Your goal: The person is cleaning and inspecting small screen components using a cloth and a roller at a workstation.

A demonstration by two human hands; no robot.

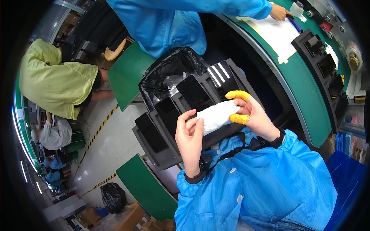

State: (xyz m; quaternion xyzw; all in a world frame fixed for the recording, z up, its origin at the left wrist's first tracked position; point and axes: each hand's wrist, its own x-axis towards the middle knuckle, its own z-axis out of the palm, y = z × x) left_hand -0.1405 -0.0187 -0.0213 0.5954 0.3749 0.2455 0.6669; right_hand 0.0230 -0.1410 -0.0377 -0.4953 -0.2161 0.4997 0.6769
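The long green-topped workbench (pixel 308 100) curves down the right side, a white sheet (pixel 275 34) lying on it and a row of black fixtures (pixel 325 65) along its far edge. Up top, a co-worker in a blue smock (pixel 173 23) leans in, one hand (pixel 278 12) reaching onto that sheet. Off to the left, another person in a yellow-green smock (pixel 54 81) bends over, back to us.

Centre of the picture now — a black slotted rack (pixel 169 127) sits just below the hands, dark flat phone-like panels (pixel 192 92) standing tilted in its slots, one after another. Behind it, a bin lined with a black bag (pixel 169 71), and two green panels (pixel 127 75) beside and below the rack.

Down to the hands, both in blue sleeves. The left hand (pixel 189 140) is up, fingers curled, thumb and fingertips pinching the left end of a white folded cloth (pixel 216 116). The right hand (pixel 252 115) grips the other end — yellow finger cots (pixel 237 95) on the index finger and thumb clamp it from above and below. The cloth is stretched between the two hands, held in the air just over the rack's front edge, not touching the panels as far as I can see.
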